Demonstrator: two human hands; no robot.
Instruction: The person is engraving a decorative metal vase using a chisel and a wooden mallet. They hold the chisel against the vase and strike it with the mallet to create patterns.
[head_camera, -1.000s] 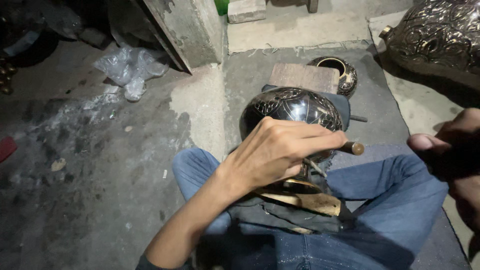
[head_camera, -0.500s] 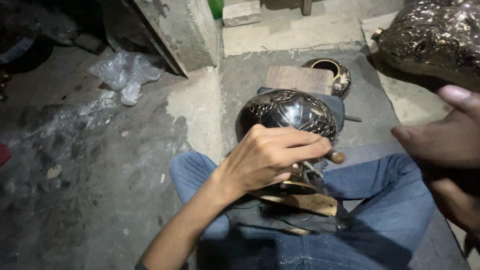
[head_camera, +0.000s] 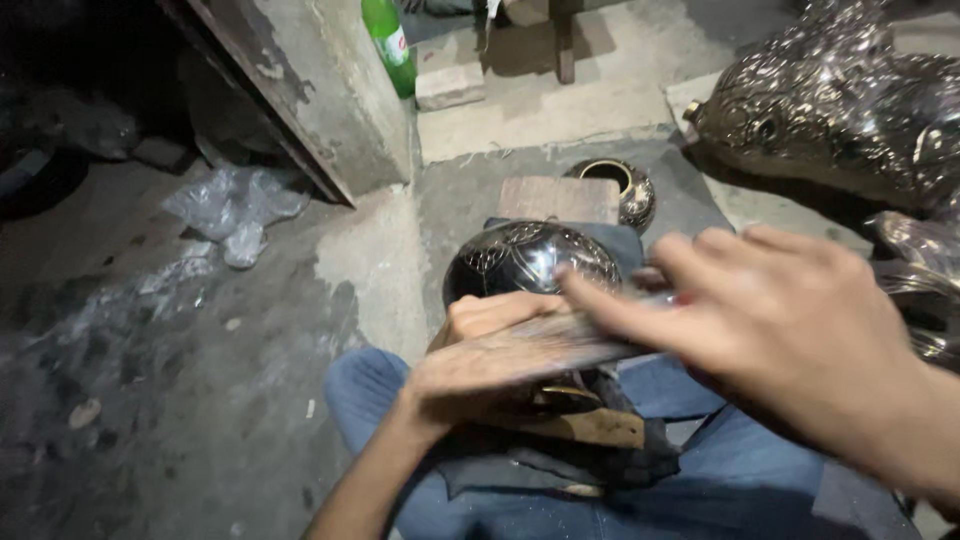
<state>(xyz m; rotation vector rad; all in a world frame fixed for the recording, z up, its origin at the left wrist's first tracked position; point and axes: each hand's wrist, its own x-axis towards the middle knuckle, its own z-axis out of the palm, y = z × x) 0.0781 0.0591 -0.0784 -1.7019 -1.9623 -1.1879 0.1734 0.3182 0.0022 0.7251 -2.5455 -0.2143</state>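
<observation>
Nearest me, my right hand (head_camera: 790, 330) fills the 3 to 5 o'clock part of the view, its fingers (head_camera: 620, 300) released and spread, reaching toward 9 o'clock across the left hand; it is blurred. A slim tool with a reddish spot may lie beneath them, but I cannot tell whether they hold it. My left hand (head_camera: 500, 345) sits at centre, fingers clenched, resting against the near side of the engraved metal bowl (head_camera: 530, 258); what they clasp I cannot tell. The bowl lies dome-up on a dark cloth over my jeans-clad lap (head_camera: 700, 480), mouth turned down, contents hidden. It is round, with no evident long axis. A wooden block (head_camera: 590, 425) lies under the left hand.

Beyond the bowl, at 12 o'clock, a flat wooden board (head_camera: 558, 198) lies on the floor (head_camera: 150, 400), and just beside it stands a small brass pot (head_camera: 620, 185), mouth up, interior dark. At 2 o'clock rests a large embossed metal piece (head_camera: 850, 110). At 10 o'clock lie crumpled plastic bags (head_camera: 235, 210); at 11 o'clock stands a green bottle (head_camera: 390, 45).
</observation>
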